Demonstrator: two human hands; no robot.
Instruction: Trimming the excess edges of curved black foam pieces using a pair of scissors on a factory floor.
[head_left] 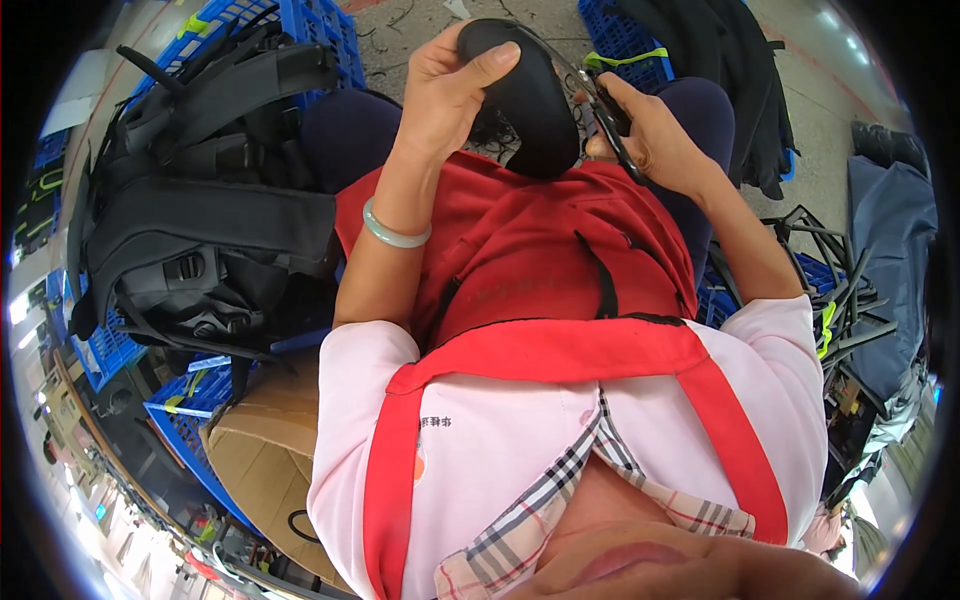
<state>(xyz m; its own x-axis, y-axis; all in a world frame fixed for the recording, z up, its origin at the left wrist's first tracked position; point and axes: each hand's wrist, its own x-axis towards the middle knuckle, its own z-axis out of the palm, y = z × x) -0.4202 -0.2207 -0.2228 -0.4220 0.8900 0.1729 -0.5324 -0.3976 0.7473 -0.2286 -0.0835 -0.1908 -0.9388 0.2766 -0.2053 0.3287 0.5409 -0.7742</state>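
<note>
My left hand (445,95) grips one end of a curved black padded piece (545,95), thumb lying on top of it. The piece hangs in an arc over the lap of my red apron (540,250). At its right side, my right hand (655,135) is closed around the black handles of a pair of scissors (622,145). The scissors' metal blades point up and left along the outer edge of the padded piece. Part of the blades is hidden, and I cannot tell whether they touch the edge.
Black padded straps with buckles (200,240) pile up at my left. Blue crates (340,40) stand ahead on both sides, black fabric (715,60) draped over the right one. An open cardboard box (260,440) is near my left elbow. Black strips (840,290) lie at my right. Scraps litter the floor (400,35).
</note>
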